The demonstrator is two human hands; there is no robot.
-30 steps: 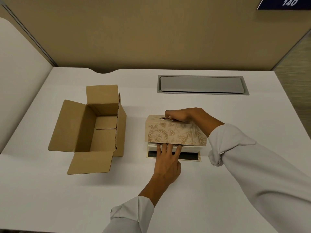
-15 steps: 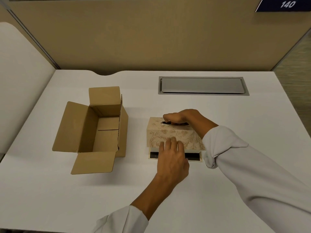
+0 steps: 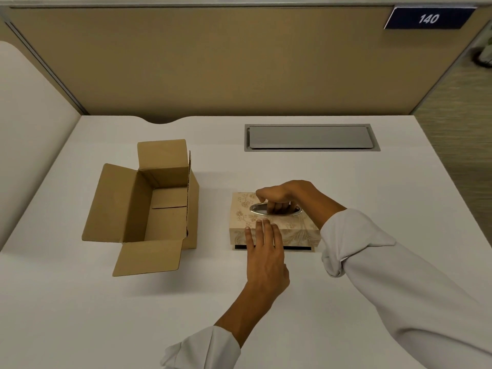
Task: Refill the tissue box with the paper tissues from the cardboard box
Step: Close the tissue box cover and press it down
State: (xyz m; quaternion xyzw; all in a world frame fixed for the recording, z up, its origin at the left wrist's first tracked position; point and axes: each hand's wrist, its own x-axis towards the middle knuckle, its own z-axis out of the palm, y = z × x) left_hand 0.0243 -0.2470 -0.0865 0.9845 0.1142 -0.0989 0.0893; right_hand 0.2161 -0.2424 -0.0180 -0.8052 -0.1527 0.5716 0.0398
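The only readable text is the number "140", in white slanted digits on a dark blue sign (image 3: 428,18) fixed at the top right of the tan partition wall (image 3: 213,62) behind the desk. Nothing else carries legible writing.

Soft, even overhead light; the white table (image 3: 346,182) shows faint shadows, edges bow with wide-angle distortion, the far right corner blurs.

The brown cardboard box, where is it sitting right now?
In the head view, the cardboard box sits open on the white desk, left of the patterned tissue box that both hands are on, with a gap between the two.
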